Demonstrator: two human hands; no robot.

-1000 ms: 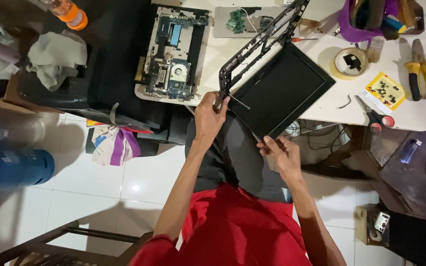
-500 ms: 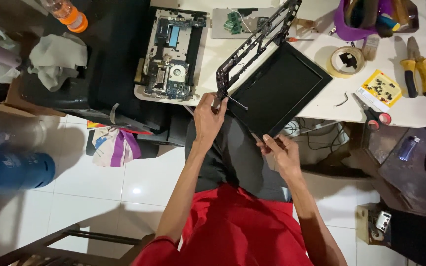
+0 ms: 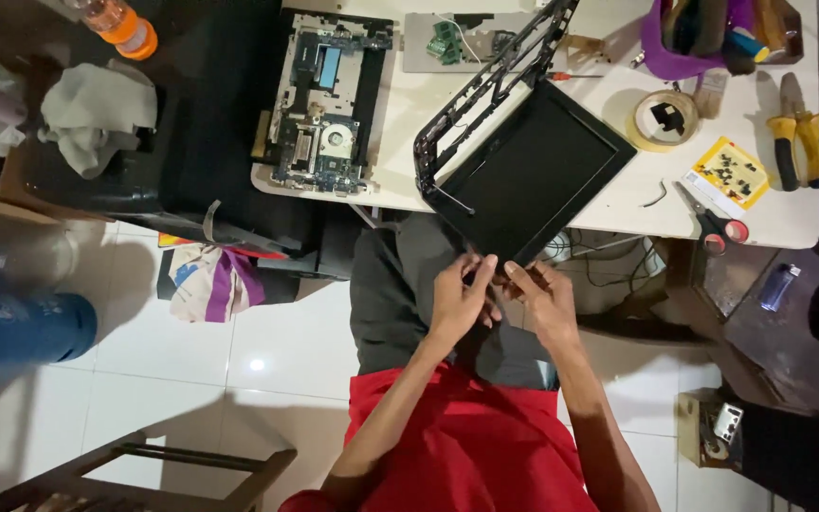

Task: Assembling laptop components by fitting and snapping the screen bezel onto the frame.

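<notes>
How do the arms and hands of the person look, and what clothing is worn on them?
Both arms are bare from the upper arm down: the only visible sleeves are the short ones of a red shirt. The left hand and the right hand wear no gloves. No watch, bracelet or ring can be seen on them. The legs below are covered by dark grey trousers.

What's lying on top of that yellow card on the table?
Small dark bits, likely screws, lie scattered on the yellow card. They are too small to tell apart. The card hides the white table beneath it; red-handled scissors lie just beside its lower edge.
</notes>
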